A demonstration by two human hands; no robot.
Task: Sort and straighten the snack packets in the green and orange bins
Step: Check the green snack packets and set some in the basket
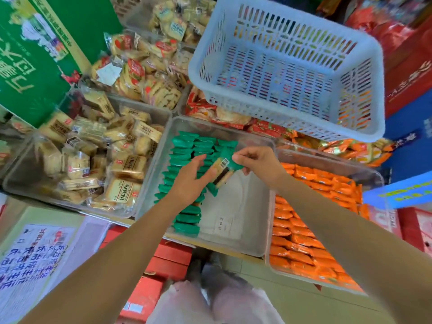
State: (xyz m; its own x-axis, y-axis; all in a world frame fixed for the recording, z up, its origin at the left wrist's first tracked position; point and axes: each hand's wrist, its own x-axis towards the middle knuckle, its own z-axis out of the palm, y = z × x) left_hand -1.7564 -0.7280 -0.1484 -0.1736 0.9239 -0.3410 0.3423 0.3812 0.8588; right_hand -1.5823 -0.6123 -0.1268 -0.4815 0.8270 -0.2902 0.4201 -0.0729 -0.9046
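Green packet [225,170]: held tilted over the middle of the green bin, barcode side up.
Right hand [257,162]: thumb and forefinger pinch the packet's far green end.
Left hand [189,181]: thumb and fingertips hold its near end, the other fingers loosely spread.
Green bin [236,206]: clear-walled; stacked rows [184,206] of green packs fill its left side, and its right side shows bare floor.
Orange bin [327,160]: just beside the green bin's right edge, packed with orange packets [304,230] in rows.
Basket [287,66]: pale and slotted, resting over red packs at the far edge.
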